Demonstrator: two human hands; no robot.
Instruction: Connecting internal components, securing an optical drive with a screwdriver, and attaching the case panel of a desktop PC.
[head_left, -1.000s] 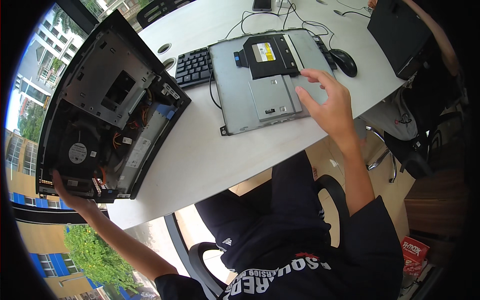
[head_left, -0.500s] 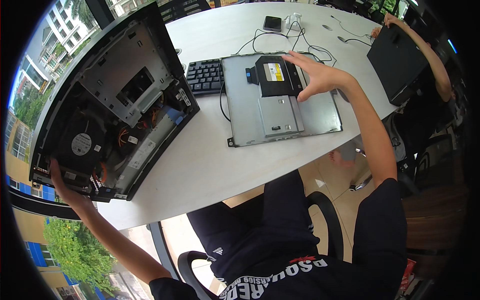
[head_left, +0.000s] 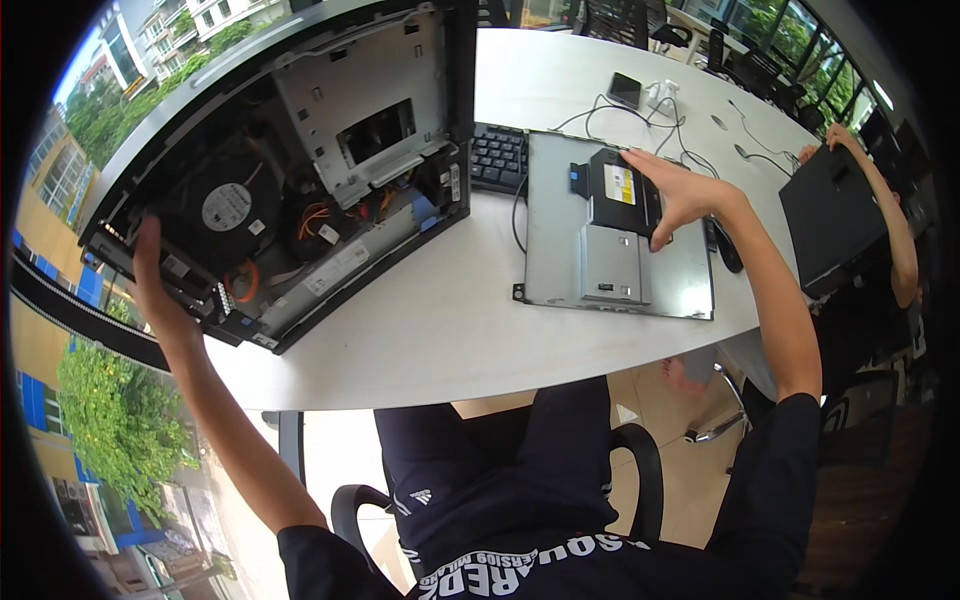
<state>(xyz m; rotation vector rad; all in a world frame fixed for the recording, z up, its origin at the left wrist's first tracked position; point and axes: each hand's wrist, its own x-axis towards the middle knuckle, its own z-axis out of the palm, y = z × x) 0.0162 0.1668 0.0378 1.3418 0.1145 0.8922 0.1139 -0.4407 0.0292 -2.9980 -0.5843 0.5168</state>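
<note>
By the left hand (head_left: 165,290), the open computer case (head_left: 330,175) is gripped tilted at its lower-left corner; the right hand (head_left: 690,195) is held with fingers parted at the black drive (head_left: 612,208) — contact unclear — laid on a metal panel (head_left: 555,235). Forearms (head_left: 768,275) are stretched forward; chairs (head_left: 612,25) are seen behind the white counter (head_left: 420,345).

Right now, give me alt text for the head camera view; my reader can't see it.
A person's left hand holds an open computer case, tilted at a white table, its fan and wires exposed. The right hand spreads open at the edge of a black drive lying on a metal panel near a keyboard.
</note>
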